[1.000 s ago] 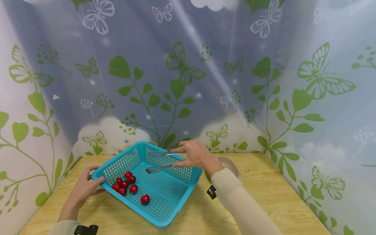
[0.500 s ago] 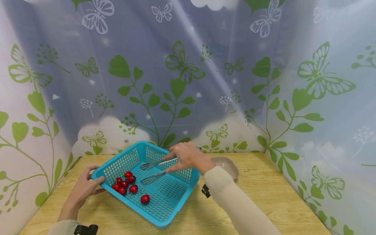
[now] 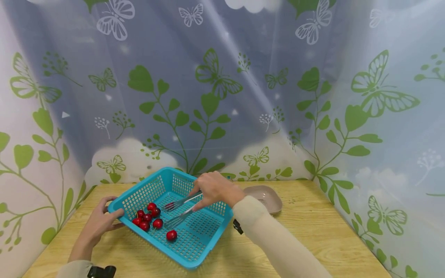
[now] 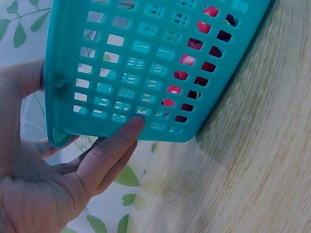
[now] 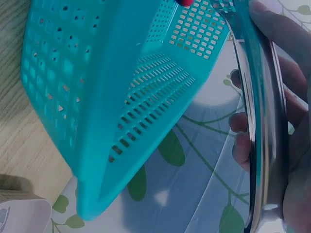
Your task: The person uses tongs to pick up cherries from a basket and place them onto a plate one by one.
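My left hand [image 3: 95,226] grips the left corner of a blue perforated plastic basket [image 3: 199,231], thumb at the rim. In the left wrist view, fingertips press the basket's outer wall [image 4: 141,46]. Inside, several red cherries [image 3: 147,217] cluster at the left, and a single cherry [image 3: 171,235] lies nearer me. My right hand [image 3: 217,189] holds metal tongs [image 3: 187,198], which reach into the basket with their arms spread apart. A dark red cherry [image 3: 169,206] shows at the tip of the far arm. The right wrist view shows the tongs [image 5: 265,121] along the fingers.
A beige-pink bowl [image 3: 269,197] stands right of the basket, partly behind my right forearm. The wooden table [image 3: 306,231] ends at a curtain [image 3: 257,127] printed with leaves and butterflies.
My right hand has moved the tongs left and towards me, close to the clustered cherries. More of the bowl shows now. The left hand and basket have stayed in place.
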`<control>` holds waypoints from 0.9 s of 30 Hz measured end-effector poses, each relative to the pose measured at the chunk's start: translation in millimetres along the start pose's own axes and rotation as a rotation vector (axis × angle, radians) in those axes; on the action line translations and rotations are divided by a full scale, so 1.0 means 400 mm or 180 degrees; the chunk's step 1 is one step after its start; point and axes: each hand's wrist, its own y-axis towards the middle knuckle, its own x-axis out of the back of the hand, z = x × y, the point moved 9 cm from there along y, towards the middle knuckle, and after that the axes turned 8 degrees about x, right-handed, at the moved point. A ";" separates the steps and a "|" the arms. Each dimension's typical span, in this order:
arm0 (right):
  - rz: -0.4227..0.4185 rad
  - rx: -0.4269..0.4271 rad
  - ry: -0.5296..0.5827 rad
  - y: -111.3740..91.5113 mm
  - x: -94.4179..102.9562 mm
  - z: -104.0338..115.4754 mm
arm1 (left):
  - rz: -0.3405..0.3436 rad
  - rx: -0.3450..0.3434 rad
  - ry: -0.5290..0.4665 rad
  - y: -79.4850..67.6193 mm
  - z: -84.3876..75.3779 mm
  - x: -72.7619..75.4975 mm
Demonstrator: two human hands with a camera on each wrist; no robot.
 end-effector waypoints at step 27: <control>0.0378 -0.0044 -0.0039 0.066 -0.060 0.039 | 0.0024 0.0046 -0.0017 0.002 0.004 0.002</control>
